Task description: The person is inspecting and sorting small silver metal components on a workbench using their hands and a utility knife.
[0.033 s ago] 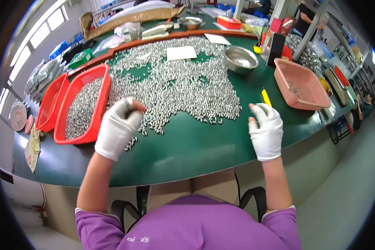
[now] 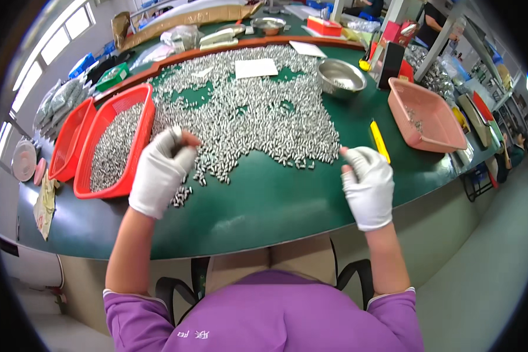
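Note:
Small silvery metal cylinders [image 2: 258,123] lie in a broad spread over the green table [image 2: 258,205]. My left hand [image 2: 158,176], in a white glove with bare fingertips, is over the left edge of the spread, beside a red basket [image 2: 139,146] filled with the same pieces. Its fingers curve loosely, with a gap to the thumb. My right hand [image 2: 369,190], gloved alike, hovers by the spread's right edge, fingers bent and apart from the thumb. Nothing shows in either hand. Close to the right hand lies a yellow cutter knife [image 2: 379,142].
A steel bowl [image 2: 341,78] stands beyond the spread, with a pink basket [image 2: 425,120] at the right. White cards [image 2: 256,68] lie on the pieces. Another red basket [image 2: 70,144] stands at far left. A wooden rail [image 2: 217,50] borders the back. People work farther off.
My right hand has shifted a little left, away from the yellow knife, toward the pieces. My left hand has moved slightly up and left. The whole view has shifted a little.

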The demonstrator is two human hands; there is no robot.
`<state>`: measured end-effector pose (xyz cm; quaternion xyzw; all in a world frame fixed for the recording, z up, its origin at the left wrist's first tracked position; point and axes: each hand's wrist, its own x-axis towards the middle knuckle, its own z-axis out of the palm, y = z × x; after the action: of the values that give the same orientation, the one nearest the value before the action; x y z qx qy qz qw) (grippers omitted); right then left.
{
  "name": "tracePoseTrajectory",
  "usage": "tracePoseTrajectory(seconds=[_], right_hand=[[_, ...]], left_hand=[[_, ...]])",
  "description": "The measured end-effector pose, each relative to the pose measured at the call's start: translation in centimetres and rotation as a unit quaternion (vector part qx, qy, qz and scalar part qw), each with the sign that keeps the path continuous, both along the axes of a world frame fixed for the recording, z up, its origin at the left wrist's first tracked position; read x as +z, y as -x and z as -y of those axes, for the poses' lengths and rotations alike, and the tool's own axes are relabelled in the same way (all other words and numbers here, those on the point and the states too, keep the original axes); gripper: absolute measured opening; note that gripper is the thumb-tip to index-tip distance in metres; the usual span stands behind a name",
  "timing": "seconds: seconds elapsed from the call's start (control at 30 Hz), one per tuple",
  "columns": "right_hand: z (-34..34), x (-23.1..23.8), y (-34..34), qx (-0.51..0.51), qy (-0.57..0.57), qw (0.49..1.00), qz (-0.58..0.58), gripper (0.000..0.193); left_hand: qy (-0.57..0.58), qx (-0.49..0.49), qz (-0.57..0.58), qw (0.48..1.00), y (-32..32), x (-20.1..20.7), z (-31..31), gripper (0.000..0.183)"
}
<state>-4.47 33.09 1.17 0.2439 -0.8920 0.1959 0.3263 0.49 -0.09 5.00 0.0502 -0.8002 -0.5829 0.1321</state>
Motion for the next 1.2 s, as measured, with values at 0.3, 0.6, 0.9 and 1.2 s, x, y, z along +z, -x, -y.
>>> tracePoseTrajectory(seconds=[0.3,0.6,0.9,1.2], right_hand=[[9.3,-0.3,-4.7,0.267,-0.101,0.952,0.108,0.026],[11.2,1.0,0.5,0.256,-0.150,0.950,0.093,0.024],[10.0,0.1,-2.9,0.297,-0.146,0.935,0.127,0.025],[9.4,0.4,0.6,0.202,-0.107,0.971,0.073,0.021]], left_hand=[[-0.109,-0.087,0.029,0.990,2.3,-0.1,0.9,0.012],[-0.355,-0.154,0.045,0.921,1.6,-3.2,3.5,0.016],[-0.408,-0.139,0.039,0.901,1.7,-3.5,2.9,0.015],[-0.442,-0.142,0.027,0.885,1.8,-4.5,2.7,0.014]])
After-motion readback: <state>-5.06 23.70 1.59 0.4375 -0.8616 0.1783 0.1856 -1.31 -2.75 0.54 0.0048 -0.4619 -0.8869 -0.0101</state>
